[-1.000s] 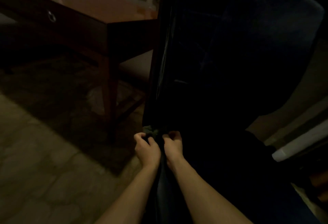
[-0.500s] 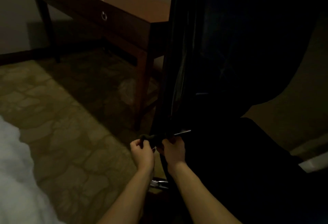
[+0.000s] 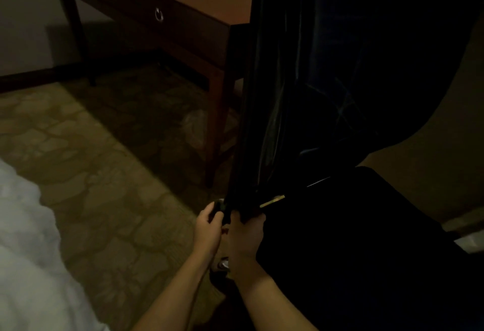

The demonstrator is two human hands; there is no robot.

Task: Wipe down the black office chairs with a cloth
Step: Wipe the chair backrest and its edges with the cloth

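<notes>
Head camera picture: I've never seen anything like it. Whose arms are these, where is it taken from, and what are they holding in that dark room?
There is no machine here. A person wears a camera on the head, looking forward and down at their own bare arms. The left hand grips a small dark cloth at the bottom edge of a black office chair; the right hand curls round that chair edge beside it. The room is dim. Behind stands a wooden desk on patterned carpet, and something white, perhaps bedding, fills the lower left.

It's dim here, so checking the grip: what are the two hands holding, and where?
Left hand grips a dark cloth; right hand grips the black chair backrest's bottom edge.
</notes>
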